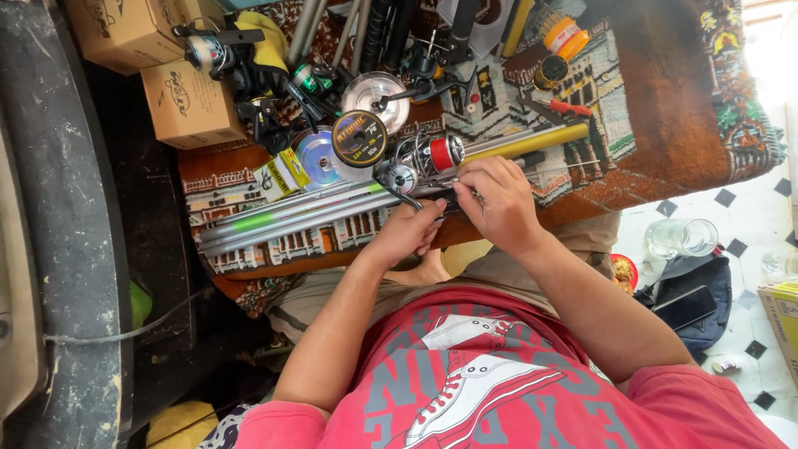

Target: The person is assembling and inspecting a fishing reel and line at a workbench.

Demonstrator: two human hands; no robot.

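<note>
Fishing rod (332,208) lies across patterned rug (665,108) in front of the seated person, spinning reel (420,162) with red spool mounted on it, yellow grip end pointing right. Left hand (409,233) clamped around the rod just under the reel foot, fingers curled. Right hand (499,204) closed on the rod beside the reel, fingertips pinching something small; cannot tell what. Step looks like fitting or threading at the reel seat. Next move likely needs steady left grip, fine right-finger work. Line spool discs (359,137) near, cardboard boxes (187,104) upper left, glass jar (682,237) on tiled floor.
</note>
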